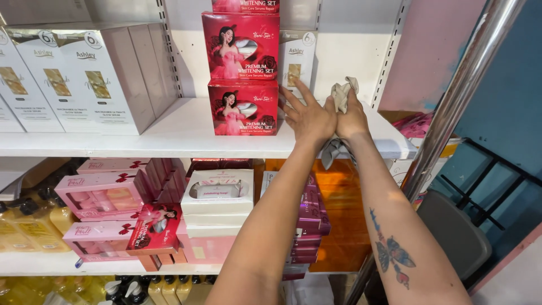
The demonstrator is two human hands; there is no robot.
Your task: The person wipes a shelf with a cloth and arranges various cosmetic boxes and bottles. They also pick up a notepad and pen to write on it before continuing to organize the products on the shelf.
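Gripping the grey cloth (340, 95) in my right hand (351, 117); left hand (307, 118) lies open-fingered between it and the red boxes (243, 107).

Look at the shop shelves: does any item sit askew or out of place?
Yes. On the lower shelf, a small red box leans tilted against the neat stack of pink gift boxes. Above, the right hand grips a crumpled grey cloth on the white shelf.
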